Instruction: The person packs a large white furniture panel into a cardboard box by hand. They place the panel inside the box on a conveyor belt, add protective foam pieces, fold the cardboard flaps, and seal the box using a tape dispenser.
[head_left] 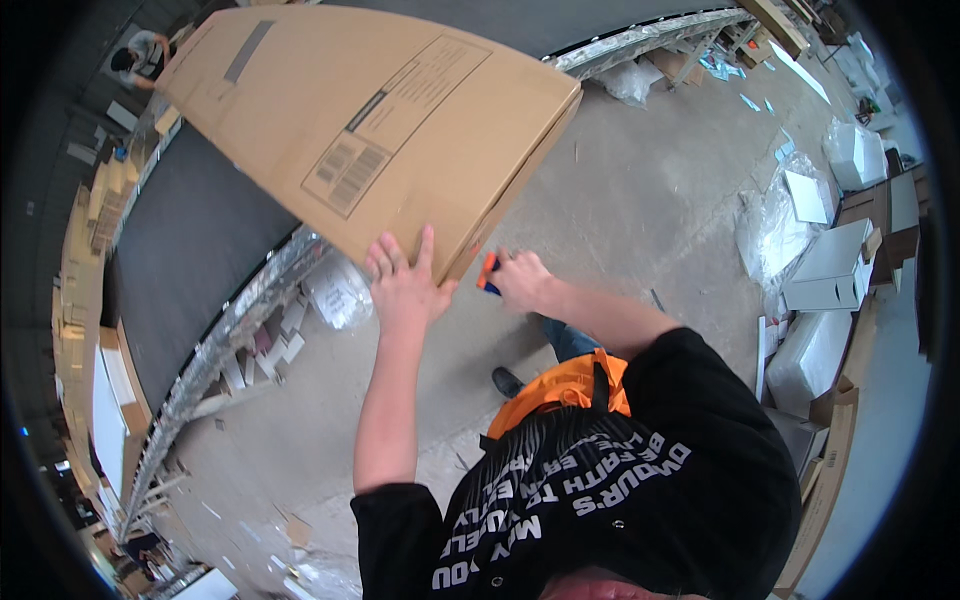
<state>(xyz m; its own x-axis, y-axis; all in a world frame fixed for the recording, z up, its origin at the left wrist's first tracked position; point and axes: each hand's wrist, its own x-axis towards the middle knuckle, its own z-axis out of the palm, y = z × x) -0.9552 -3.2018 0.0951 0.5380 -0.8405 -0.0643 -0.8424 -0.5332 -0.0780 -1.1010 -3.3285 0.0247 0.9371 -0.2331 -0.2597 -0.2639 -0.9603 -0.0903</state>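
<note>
A large, flat brown cardboard box (290,110) lies across the dark conveyor belt, with its near end jutting out over the floor. On its near corner rests my left hand (405,272), fingers spread flat on the top and the thumb by the edge. My right hand (522,281) is closed round a small orange and dark-blue hand tool (488,273), just off the box's near end; the tool's exact kind does not show. Printed labels and a grey strip mark the top of the box.
Beneath the box runs the dark belt (190,215) with its metal rail (240,315). Another person (143,58) stands at the box's far end. Plastic wrap (775,225) and white panels (832,265) lie along the right. Offcuts (265,355) litter the floor below the rail.
</note>
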